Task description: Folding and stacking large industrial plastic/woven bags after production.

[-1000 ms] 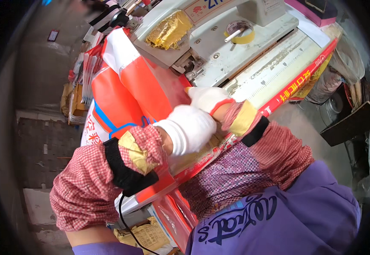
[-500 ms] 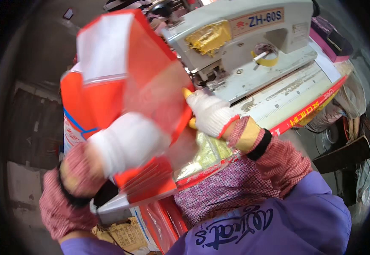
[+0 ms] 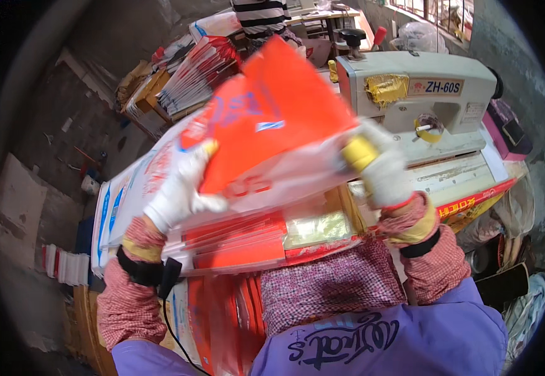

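Observation:
A large red and white printed bag [image 3: 278, 125], flat and blurred by motion, is raised in front of me. My right hand [image 3: 379, 166], in a white glove with yellow fingertips, is closed on its right edge. My left hand [image 3: 181, 191], gloved the same way, is at the bag's left edge, with thumb and fingers spread apart. Some of its fingers are partly hidden. Beneath the raised bag and left of it lies a stack of white, red and blue bags [image 3: 131, 178]. More red bags [image 3: 241, 247] lie on the bench nearest me.
A grey industrial sewing machine [image 3: 473, 113] stands at the right, a roll of yellow tape [image 3: 429, 128] on its arm. Piled bags [image 3: 200, 72] rest on a wooden stand farther back. A person in a striped top [image 3: 260, 19] is beyond. Red bags [image 3: 225, 319] also hang beside my lap.
The bag has turned and swung, now spread between my hands. My right hand has moved away from the machine's needle area; my left hand has opened. The view has shifted, showing more background.

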Tool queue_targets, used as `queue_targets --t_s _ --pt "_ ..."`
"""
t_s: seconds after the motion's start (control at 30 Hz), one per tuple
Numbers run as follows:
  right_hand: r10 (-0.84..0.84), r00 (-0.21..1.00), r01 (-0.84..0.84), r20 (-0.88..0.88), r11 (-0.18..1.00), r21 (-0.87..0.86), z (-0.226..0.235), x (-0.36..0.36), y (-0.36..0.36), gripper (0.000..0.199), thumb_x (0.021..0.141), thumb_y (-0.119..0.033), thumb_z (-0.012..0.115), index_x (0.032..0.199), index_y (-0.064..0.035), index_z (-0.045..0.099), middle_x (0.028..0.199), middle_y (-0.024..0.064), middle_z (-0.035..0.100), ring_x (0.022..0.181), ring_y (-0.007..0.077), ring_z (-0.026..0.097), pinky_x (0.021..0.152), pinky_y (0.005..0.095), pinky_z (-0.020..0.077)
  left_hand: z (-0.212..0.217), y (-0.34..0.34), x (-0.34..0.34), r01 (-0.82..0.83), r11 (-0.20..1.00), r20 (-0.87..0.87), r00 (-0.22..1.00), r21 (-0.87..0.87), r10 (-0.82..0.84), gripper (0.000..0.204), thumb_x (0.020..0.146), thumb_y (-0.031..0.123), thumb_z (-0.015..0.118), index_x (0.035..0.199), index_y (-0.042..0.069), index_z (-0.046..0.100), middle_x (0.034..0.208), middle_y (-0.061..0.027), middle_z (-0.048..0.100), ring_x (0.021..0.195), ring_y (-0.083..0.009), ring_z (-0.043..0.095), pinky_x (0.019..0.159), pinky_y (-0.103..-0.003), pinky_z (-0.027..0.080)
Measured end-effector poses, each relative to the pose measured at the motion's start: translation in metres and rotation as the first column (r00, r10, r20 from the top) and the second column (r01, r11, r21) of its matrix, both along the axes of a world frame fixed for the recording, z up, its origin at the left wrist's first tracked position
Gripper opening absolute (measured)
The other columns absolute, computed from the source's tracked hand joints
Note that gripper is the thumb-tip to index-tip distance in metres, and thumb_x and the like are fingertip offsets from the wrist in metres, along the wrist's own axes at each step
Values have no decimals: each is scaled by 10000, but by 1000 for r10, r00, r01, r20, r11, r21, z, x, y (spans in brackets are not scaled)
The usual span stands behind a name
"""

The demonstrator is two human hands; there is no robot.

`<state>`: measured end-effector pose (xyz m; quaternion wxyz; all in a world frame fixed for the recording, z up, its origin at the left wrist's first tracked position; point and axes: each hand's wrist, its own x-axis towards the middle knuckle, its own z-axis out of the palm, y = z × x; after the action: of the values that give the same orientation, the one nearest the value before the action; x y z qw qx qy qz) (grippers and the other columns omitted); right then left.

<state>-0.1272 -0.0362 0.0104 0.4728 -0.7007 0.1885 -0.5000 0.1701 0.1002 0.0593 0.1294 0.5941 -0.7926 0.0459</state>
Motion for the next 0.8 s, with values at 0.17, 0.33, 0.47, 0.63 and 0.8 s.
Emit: queue_targets --t_s 0.17,0.33,0.47,0.63,0.8 --pt "-129 989 137 -67 981 137 -43 -24 -24 93 830 -79 546 897 -23 578 737 -10 553 685 77 511 600 247 428 -85 49 7 -258 966 276 931 32 239 442 715 85 590 1148 32 521 1125 -165 543 1053 -305 517 893 -350 426" --pt "33 977 -46 -208 997 -56 -100 -32 3 118 799 11 504 888 -6 580 745 16 552 688 88 502 616 242 432 -117 78 25 -332 933 394 847 -136 358 341 725 61 509 1065 55 540 1004 -98 589 923 -226 578 762 -321 468" --pt "30 918 46 -394 982 182 -110 -1 63 200 790 43 435 920 18 584 804 47 571 728 152 541 665 254 446 -114 112 56 -514 852 467 733 -96 495 217 720 69 492 914 97 585 835 -76 610 817 -218 601 698 -328 476" --pt "900 168 -930 -402 280 240 -24 11 135 158 801 -36 527 940 1 592 879 112 618 789 211 608 683 295 481 -134 224 139 -866 498 22 499 40 866 245 819 97 437 988 69 612 963 -123 624 901 -262 590 786 -335 460" --pt "515 750 -520 -415 847 111 61 40 69 224 785 -77 548 997 -54 616 857 77 643 749 187 625 651 262 488 -131 273 70 -792 412 -767 -109 451 632 471 893 134 440 1314 -31 307 1284 -131 441 1166 -209 442 933 -291 367"
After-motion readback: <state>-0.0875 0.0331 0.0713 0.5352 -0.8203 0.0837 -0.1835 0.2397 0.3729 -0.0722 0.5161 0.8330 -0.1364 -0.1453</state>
